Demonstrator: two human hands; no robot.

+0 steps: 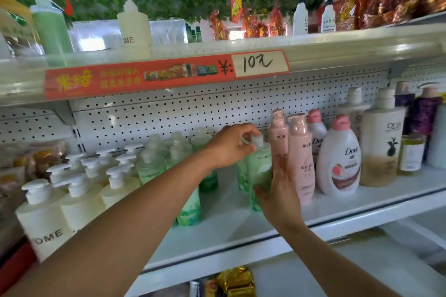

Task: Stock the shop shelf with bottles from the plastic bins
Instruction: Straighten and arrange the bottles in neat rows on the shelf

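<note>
1. Green bottle (259, 166): upright on the white shelf (241, 226), mid-depth, held by both hands.
2. Left hand (229, 146): fingers curled over the bottle's clear cap, pinching it from above.
3. Right hand (277, 190): cupped against the bottle's lower body, thumb in front and fingers wrapped round its right side.
4. Right neighbours: two pink bottles (293, 152), touching or just beside the green bottle; a white Dove bottle (340, 159) next along.
5. Left neighbours: more green bottles (173, 152) in rows back to the pegboard wall (169, 111); white pump bottles (72, 198) further left, reaching the front edge.
6. Open room: bare shelf floor in front of the held bottle, out to the shelf lip.
7. Overhead: upper shelf edge with a red price strip (166, 75), well above the cap.
</note>
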